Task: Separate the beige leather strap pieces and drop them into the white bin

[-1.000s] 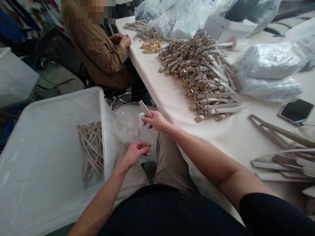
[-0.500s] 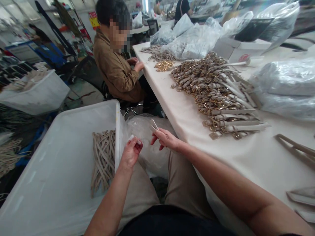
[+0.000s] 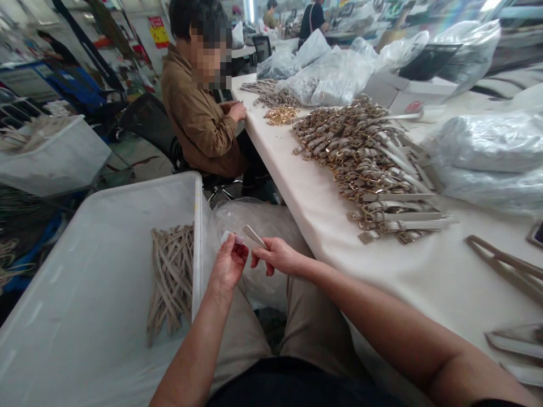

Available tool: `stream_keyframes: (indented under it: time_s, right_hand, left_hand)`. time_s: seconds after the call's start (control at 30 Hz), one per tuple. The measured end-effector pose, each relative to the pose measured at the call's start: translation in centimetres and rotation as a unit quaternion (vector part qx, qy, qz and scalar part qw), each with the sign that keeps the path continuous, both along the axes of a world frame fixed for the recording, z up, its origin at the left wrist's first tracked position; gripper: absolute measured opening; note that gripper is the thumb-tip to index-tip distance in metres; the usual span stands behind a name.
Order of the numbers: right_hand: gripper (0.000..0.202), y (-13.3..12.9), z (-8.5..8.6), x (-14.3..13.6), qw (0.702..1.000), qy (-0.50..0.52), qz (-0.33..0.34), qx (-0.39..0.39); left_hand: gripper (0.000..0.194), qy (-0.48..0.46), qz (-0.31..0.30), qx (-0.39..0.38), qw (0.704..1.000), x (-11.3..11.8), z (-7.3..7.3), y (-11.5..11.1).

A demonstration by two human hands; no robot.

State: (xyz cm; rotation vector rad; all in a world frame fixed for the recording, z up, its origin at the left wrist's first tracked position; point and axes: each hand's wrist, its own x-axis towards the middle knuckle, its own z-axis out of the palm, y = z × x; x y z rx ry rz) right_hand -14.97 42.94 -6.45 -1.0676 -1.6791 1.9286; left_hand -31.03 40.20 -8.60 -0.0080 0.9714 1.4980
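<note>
My left hand (image 3: 229, 263) is closed, thumb against fingers, around a small white piece (image 3: 226, 234) whose kind I cannot make out. Just right of it, my right hand (image 3: 278, 255) pinches two narrow pale strips (image 3: 254, 236). Their free ends spread apart and point toward the left hand's fingers; whether they touch the white piece is unclear. Both hands are above my lap, in front of a clear plastic bag (image 3: 258, 217). On the white-covered table (image 3: 326, 232) at right lies a large heap of beige straps with gold buckles (image 3: 360, 150).
A large white bin (image 3: 106, 254) stands at my left, with beige straps (image 3: 172, 277) inside. Another person (image 3: 203, 113) sits at the table's far left side, near small gold parts (image 3: 280, 115). Plastic-wrapped packs (image 3: 496, 147) and a white box (image 3: 407, 93) occupy the table's far right.
My right hand has moved slightly left and down, bringing the pale strips round to point left, close to the left hand. The left hand keeps its pinch on the white piece.
</note>
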Motion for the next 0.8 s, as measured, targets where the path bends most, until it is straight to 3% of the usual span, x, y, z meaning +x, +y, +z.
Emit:
stream_keyframes:
  time_s: [0.23, 0.57, 0.8]
  right_hand:
    - [0.012, 0.0, 0.3, -0.1, 0.999, -0.008, -0.006, -0.031]
    - [0.012, 0.4, 0.0, 0.0, 0.999, -0.032, -0.012, -0.02]
    - [0.015, 1.2, -2.5, 0.3, 0.999, -0.039, -0.009, -0.003]
  left_hand:
    - [0.029, 0.028, -0.021, 0.04, 0.999, 0.0, -0.7, 0.1]
    - [0.029, 0.082, -0.037, 0.035, 0.995, -0.7, -1.1, -0.1]
    - [0.035, 0.163, -0.035, 0.059, 0.984, -1.4, -2.9, 0.2]
